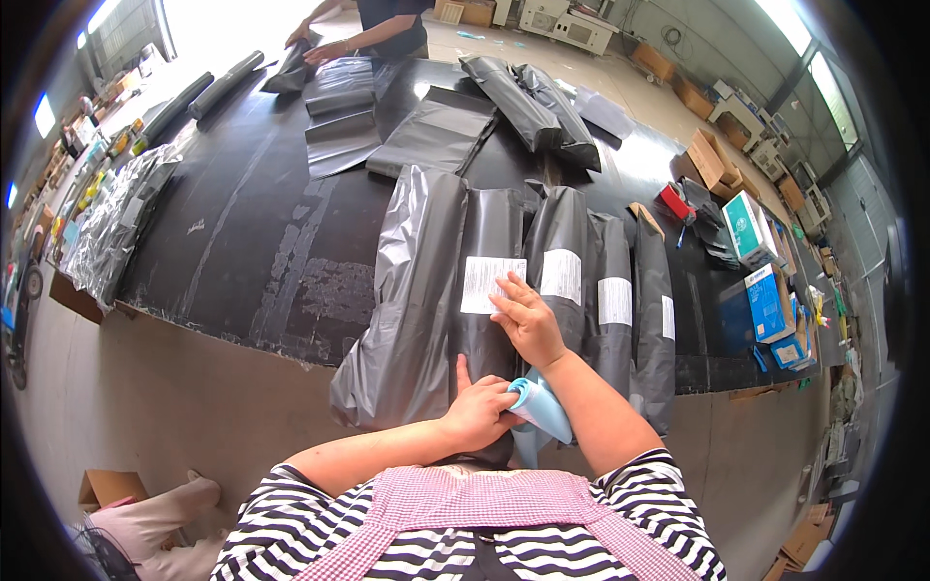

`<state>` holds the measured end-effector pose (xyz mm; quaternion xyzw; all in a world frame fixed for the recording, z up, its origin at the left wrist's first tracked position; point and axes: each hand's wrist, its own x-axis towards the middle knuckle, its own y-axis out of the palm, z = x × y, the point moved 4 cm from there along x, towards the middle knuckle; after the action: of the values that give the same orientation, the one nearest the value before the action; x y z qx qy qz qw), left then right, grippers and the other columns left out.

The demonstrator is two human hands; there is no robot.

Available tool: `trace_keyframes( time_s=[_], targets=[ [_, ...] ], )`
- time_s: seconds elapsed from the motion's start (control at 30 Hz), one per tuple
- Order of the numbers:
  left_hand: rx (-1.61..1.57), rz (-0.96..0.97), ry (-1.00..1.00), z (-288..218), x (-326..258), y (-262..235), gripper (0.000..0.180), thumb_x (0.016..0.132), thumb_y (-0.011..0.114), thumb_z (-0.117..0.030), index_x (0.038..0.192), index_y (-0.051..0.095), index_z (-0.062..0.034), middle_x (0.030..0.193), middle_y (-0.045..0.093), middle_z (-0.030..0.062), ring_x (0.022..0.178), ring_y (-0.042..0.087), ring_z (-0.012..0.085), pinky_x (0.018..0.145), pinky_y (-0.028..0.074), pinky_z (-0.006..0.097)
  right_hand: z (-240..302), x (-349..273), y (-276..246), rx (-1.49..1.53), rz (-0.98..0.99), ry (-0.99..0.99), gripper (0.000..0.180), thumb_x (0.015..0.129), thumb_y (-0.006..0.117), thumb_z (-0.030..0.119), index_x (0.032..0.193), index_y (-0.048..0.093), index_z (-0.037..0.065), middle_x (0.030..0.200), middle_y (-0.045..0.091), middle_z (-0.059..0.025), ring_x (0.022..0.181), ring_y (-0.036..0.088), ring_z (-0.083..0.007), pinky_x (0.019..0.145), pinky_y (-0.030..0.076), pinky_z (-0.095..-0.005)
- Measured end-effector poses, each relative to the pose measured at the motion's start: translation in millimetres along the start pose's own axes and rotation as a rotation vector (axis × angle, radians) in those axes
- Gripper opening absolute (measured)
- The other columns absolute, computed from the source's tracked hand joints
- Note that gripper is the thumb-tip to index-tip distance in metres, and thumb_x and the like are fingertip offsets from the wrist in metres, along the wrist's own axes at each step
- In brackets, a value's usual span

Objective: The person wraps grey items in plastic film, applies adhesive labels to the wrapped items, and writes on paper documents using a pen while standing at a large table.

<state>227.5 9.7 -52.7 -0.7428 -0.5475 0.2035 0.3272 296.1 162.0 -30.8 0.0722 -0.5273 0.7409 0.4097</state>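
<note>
Several long dark-grey plastic packages lie side by side at the near edge of the table. My right hand (528, 318), fingers apart, rests on the white printed label (490, 281) of the second package (492, 218) from the left. In my left hand (479, 411) is a light blue roll of labels (542, 407), its loose end hanging down; the index finger points out over the same package. The wide, wrinkled package (417, 252) on the far left shows no label. White labels are on the packages to the right, among them a middle one (560, 223).
Across the black table (223, 232), another person's hands (325, 50) handle grey plastic. More grey packages (513, 102) and flat bags (436, 128) lie at the back. Boxes (751, 230) and a red object (674, 200) stand right. Silvery plastic (121, 223) covers the left end.
</note>
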Motion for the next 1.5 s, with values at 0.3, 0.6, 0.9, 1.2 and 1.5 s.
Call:
trace_keyframes(
  time_s=[0.3, 0.6, 0.9, 1.2, 1.5],
  targets=[
    [-0.059, -0.121, 0.059, -0.7, -3.7, 0.2, 0.015, 0.083, 0.071, -0.02, 0.096, 0.067, -0.0147, 0.1, 0.065, -0.0014, 0.108, 0.057, 0.0224, 0.105, 0.0, 0.078, 12.3, 1.5, -1.1, -0.062, 0.339, 0.092, 0.037, 0.085, 0.073, 0.024, 0.119, 0.069, 0.011, 0.135, 0.059, -0.0128, 0.136, 0.046, -0.033, 0.111, 0.035, -0.0544],
    [-0.051, -0.096, 0.065, -8.5, -1.7, -1.7, 0.021, 0.079, 0.065, -0.013, 0.1, 0.069, -0.0145, 0.103, 0.066, 0.0007, 0.114, 0.056, 0.0237, 0.106, -0.001, 0.077, 14.1, 45.2, 42.3, -0.331, 0.524, 0.346, 0.048, 0.091, 0.061, 0.027, 0.137, 0.056, 0.014, 0.161, 0.024, -0.0148, 0.15, 0.01, -0.0405, 0.117, 0.021, -0.06],
    [-0.513, -0.072, -0.021, 4.5, -15.2, -48.2, 0.031, 0.092, 0.067, -0.022, 0.12, 0.065, -0.01, 0.137, 0.054, 0.0079, 0.13, 0.049, 0.0247, 0.115, 0.017, 0.061, 36.3, 60.1, -89.0, 0.697, 0.709, 0.798, 0.04, 0.097, 0.056, 0.011, 0.137, 0.057, 0.008, 0.134, 0.061, -0.0063, 0.117, 0.058, -0.0156, 0.095, 0.05, -0.0339],
    [-1.626, -0.397, -0.462, 48.6, -43.8, -113.7, 0.039, 0.098, 0.062, -0.034, 0.119, 0.06, -0.0008, 0.109, 0.067, 0.0082, 0.099, 0.065, 0.0182, 0.083, 0.055, 0.034, 165.8, 30.1, -53.1, -0.141, 0.217, -0.351, 0.052, 0.07, 0.082, 0.012, 0.119, 0.063, 0.012, 0.123, 0.063, -0.0112, 0.11, 0.064, -0.0325, 0.101, 0.048, -0.0448],
    [-1.18, -0.329, -0.323, 51.2, -73.9, -126.9, 0.015, 0.093, 0.063, -0.004, 0.107, 0.065, -0.0011, 0.09, 0.067, 0.0022, 0.075, 0.062, 0.0097, 0.073, 0.056, 0.028, 145.5, 36.0, -26.9, 0.294, 0.092, 0.051, 0.045, 0.075, 0.082, 0.015, 0.117, 0.068, 0.005, 0.115, 0.067, -0.0147, 0.103, 0.067, -0.032, 0.088, 0.055, -0.0381]
  ],
)
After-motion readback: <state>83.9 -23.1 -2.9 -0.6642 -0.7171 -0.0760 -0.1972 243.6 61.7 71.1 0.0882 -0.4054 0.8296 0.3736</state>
